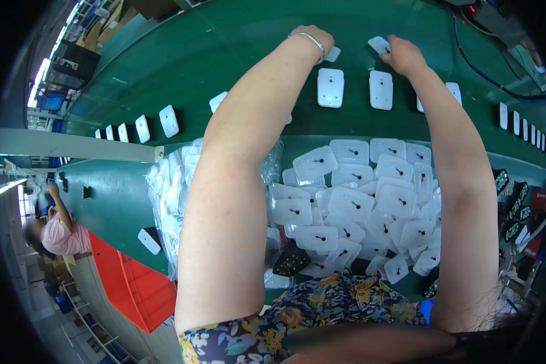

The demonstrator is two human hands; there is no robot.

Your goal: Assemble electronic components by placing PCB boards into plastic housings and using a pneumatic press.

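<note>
At the far side of the green conveyor belt (pixel 255 36), my right hand (pixel 404 54) pinches a small white plastic plate (pixel 379 45) with a dark keyhole-shaped slot, tilted. My left hand (pixel 314 37), with a bracelet at the wrist, is curled over another white plate (pixel 333 54); its fingertips are hidden. Just nearer than the hands, a white rounded housing (pixel 330 88) and a second white housing (pixel 381 90) sit upright in a row. Between my forearms lies a heap of white keyhole plates (pixel 352 203).
Similar housings (pixel 169 121) line the belt to left and right. Clear plastic bags (pixel 175 200) lie by my left arm. Green circuit boards (pixel 515 200) are at the right. A metal bar (pixel 73 145) crosses at left, above a red bin (pixel 130 285). A co-worker (pixel 60 233) sits far left.
</note>
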